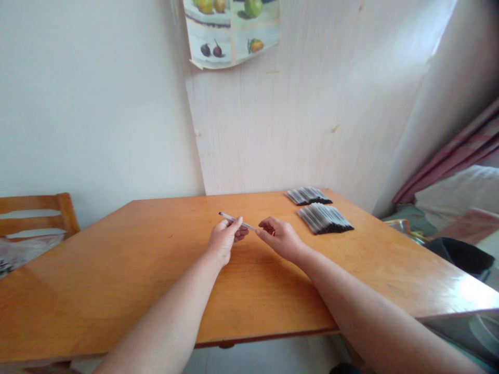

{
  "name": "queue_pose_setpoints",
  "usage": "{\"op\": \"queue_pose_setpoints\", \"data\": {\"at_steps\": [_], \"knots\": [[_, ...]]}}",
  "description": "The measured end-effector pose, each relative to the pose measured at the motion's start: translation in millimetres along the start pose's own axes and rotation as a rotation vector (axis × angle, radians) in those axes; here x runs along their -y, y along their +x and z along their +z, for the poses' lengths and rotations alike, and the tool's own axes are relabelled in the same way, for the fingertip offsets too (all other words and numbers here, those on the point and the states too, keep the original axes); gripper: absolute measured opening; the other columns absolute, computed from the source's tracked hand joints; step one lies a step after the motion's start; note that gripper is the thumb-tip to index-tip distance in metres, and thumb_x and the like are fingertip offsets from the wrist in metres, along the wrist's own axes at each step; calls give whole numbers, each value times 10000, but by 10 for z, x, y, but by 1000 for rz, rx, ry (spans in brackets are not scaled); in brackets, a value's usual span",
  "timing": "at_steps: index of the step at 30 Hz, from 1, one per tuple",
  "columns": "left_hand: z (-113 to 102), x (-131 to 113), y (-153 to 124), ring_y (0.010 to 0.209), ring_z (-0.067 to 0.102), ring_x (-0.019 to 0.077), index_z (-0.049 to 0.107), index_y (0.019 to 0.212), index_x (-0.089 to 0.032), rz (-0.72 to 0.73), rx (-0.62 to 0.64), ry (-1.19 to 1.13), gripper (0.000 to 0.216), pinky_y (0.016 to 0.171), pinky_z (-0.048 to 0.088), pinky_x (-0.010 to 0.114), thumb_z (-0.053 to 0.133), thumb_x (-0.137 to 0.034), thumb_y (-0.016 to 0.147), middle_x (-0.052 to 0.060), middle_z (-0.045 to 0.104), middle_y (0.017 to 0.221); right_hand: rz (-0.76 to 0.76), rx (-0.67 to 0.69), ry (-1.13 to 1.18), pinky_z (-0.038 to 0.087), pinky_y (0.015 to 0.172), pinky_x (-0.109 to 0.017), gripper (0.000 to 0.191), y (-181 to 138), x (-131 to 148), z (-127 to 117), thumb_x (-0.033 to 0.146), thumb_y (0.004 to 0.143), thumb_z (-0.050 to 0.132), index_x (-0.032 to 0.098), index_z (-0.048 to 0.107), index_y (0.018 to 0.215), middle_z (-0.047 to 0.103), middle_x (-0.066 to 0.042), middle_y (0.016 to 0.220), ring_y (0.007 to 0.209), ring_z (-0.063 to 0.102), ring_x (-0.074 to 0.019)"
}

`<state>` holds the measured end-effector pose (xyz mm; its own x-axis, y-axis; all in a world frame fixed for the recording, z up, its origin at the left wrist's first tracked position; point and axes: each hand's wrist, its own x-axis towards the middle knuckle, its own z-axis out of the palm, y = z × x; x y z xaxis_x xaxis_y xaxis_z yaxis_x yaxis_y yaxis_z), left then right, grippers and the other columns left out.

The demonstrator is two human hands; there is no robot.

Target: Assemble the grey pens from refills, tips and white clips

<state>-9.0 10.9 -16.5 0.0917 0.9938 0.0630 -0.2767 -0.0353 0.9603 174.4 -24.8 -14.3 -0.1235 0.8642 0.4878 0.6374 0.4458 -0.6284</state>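
Note:
Both my hands are held together above the middle of the wooden table (117, 270). My left hand (226, 240) is closed around a thin grey pen (228, 216) whose far end sticks out to the upper left. My right hand (278, 238) pinches the pen's other end with fingers pressed together. Two rows of similar dark and clear pens lie on the table's far right: the nearer pile (325, 218) and the farther pile (307, 196). Neither hand touches them.
A wooden chair back (39, 213) stands at the left with a plastic bag (23, 252) beside it. A fruit poster (232, 31) hangs on the wall. Bedding and a dark bag (460, 254) lie to the right of the table.

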Motion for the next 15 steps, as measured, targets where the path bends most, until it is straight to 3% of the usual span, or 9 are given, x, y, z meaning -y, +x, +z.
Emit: {"op": "queue_pose_setpoints", "data": {"at_steps": [7, 11, 15], "knots": [[-17, 74, 19, 647, 652, 143, 587, 836, -127, -3, 4, 99, 431, 620, 481, 255, 739, -498, 677, 82, 694, 774, -48, 34, -176, 367, 616, -231, 158, -15, 2, 49, 322, 849, 548, 204, 648, 817, 657, -22, 777, 685, 557, -124], [-41, 150, 47, 651, 652, 162, 573, 802, -136, 57, 4, 189, 477, 626, 486, 274, 677, -589, 696, 91, 694, 769, 32, 26, -212, 369, 616, -235, 148, -14, -29, 30, 305, 842, 546, 213, 659, 816, 682, -27, 792, 704, 584, -140], [-51, 242, 88, 648, 643, 176, 575, 802, -149, 148, -13, 304, 503, 642, 491, 295, 612, -644, 716, 71, 675, 723, 159, -65, -255, 351, 599, -244, 147, 11, -136, -42, 314, 834, 544, 213, 650, 814, 688, -32, 772, 696, 590, -155]]}}
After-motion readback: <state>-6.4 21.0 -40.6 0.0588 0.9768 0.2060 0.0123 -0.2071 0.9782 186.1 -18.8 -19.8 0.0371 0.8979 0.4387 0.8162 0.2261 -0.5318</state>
